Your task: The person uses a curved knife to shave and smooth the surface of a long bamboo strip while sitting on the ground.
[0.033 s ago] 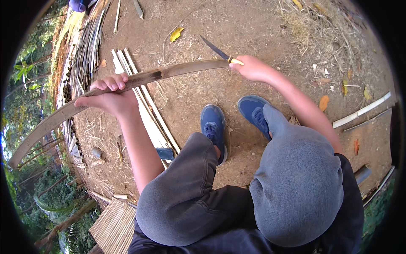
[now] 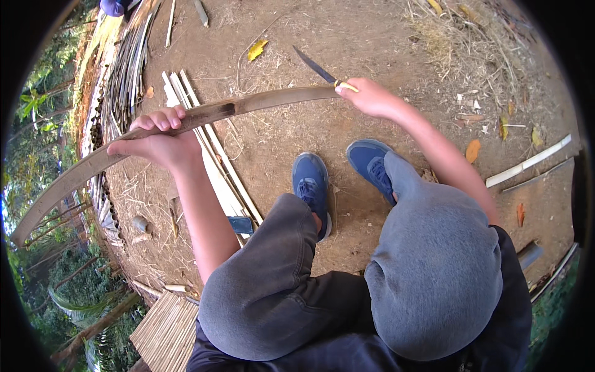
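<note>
A long, brownish strip of split bamboo (image 2: 273,99) with a dark patch near its middle stretches across in front of me, curving down at the far left. My left hand (image 2: 170,149) is closed around it left of the dark patch, fingers over the far edge and thumb along the near one. In my closed right hand (image 2: 370,99) is a knife (image 2: 317,67) with a dark pointed blade and a pale yellow handle. Its blade points up and to the left. The strip's right end meets that hand; whether the fingers also grip it is hidden.
Pale split bamboo strips (image 2: 214,164) lie on the dirt beyond my left forearm, with a phone-like dark object (image 2: 240,224) beside my knee. A bundle of thin sticks (image 2: 128,68) lies at far left. My blue shoes (image 2: 312,180) rest on the ground below the strip.
</note>
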### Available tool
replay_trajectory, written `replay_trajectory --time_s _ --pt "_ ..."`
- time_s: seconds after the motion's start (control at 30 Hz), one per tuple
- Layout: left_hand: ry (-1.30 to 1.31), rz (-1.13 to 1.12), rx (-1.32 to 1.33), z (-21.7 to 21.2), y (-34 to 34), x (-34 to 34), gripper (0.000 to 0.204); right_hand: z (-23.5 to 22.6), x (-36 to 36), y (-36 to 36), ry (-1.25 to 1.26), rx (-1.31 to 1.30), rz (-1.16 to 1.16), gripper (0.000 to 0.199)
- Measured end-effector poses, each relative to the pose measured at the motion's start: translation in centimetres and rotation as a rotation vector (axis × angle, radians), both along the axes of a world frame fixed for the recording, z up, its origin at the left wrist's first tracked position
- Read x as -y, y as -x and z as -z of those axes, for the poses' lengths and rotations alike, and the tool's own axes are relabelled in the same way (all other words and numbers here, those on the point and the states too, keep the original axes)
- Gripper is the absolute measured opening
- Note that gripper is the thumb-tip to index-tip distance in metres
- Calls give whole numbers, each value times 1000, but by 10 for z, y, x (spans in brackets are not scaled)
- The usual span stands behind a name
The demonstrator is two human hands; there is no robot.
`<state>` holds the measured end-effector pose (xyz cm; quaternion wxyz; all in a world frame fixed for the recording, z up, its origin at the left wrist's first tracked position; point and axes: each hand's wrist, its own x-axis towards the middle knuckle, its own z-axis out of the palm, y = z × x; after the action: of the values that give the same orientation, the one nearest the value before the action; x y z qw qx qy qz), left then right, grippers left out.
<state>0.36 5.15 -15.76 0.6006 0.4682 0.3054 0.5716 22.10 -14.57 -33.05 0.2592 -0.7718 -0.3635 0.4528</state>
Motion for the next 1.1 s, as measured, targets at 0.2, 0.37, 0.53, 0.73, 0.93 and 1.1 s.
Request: replay_trajectory --time_s 0.2,0.37,0.53,0.73,0.93,1.1 --pt "-4 8 55 -2 -9 10 83 2 21 -41 -128 -15 254 42" --pt "-107 231 90 12 -11 17 90 -6 28 -48 -161 -35 328 36" --pt "-152 371 96 16 -10 10 92 -28 19 -11 -184 -140 129 36" --pt "-128 319 35 11 -11 19 87 -69 -3 28 -269 -12 -76 42" --pt "-102 175 17 6 -21 40 85 -80 -5 37 -250 203 -150 42" --pt "-113 119 -20 3 -25 50 84 -106 -3 45 -249 294 -246 42"
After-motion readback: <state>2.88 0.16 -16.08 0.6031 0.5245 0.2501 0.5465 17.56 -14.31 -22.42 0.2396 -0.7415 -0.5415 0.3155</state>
